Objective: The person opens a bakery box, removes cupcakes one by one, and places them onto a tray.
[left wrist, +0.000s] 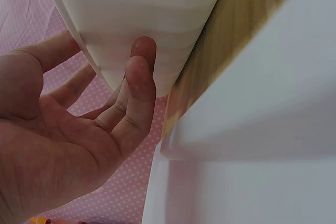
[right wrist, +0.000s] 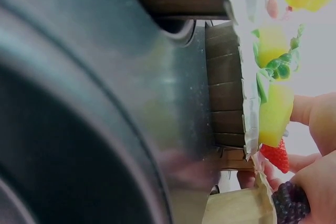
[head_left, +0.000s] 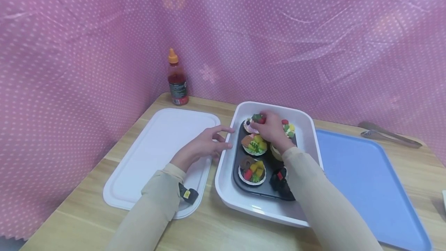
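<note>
A black muffin pan (head_left: 249,189) lies inside a white basin (head_left: 226,195), with several toy fruit-topped cupcakes in it. My right hand (head_left: 273,129) reaches over the far end of the pan, thumb and fingers pinching a cupcake (head_left: 248,126) with pale pink cream in the far left spot. Nearer in the left row are a cupcake (head_left: 255,145) with yellow fruit and greens and a cupcake (head_left: 252,171) with a brown ring. In the left wrist view, my left hand (left wrist: 79,124) has loosely bent fingers beside the basin's outer wall, fingertips right at its side and rim.
A white tray (head_left: 153,146) lies to the left and a blue tray (head_left: 359,177) to the right. Behind stands a sauce bottle (head_left: 178,84) with an orange cap. Metal tongs (head_left: 390,134) rest at the far right. A pink dotted cloth (head_left: 244,42) hangs behind the table.
</note>
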A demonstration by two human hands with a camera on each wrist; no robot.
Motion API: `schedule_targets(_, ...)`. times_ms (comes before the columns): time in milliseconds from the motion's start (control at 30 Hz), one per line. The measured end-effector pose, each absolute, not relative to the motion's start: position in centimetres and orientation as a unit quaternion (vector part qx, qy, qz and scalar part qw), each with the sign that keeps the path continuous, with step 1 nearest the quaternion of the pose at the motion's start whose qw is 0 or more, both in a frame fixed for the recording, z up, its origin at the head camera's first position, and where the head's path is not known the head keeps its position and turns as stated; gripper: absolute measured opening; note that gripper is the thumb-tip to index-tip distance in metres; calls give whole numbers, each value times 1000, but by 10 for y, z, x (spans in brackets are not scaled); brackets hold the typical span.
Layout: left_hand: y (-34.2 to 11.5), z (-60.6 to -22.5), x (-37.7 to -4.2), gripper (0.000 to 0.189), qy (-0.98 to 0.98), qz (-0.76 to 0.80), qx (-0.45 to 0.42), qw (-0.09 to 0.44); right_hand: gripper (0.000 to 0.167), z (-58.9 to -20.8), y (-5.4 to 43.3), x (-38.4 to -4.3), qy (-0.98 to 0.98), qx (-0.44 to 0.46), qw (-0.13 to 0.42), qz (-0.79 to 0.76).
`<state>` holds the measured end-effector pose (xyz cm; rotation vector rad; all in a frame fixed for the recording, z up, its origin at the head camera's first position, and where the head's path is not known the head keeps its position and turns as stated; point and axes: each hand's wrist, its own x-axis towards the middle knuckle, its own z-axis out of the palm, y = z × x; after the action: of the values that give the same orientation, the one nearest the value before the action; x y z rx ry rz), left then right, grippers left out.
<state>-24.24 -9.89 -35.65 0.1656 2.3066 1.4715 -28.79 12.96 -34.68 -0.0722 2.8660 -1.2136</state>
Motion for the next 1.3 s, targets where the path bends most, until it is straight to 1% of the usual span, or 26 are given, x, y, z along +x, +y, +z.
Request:
schedule_targets(233,-100,-357,-243,49,821,531,62,198,54,-347,129,-288,918,-22,12,-396)
schedule_targets(467,-100,-358,-243,49,820,533,62,199,53,-348,129,-289,915,-10,8,-404)
schedule_targets(733,-99,-356,-243,49,820,532,59,200,60,-349,130,-290,911,-2,4,-412)
schedule_targets(1033,-99,-357,-243,49,818,535,59,202,58,-349,130,-290,907,0,-6,-422)
schedule_targets(1300,-99,-358,-243,49,818,536,63,200,62,-350,131,-289,905,4,-5,-425)
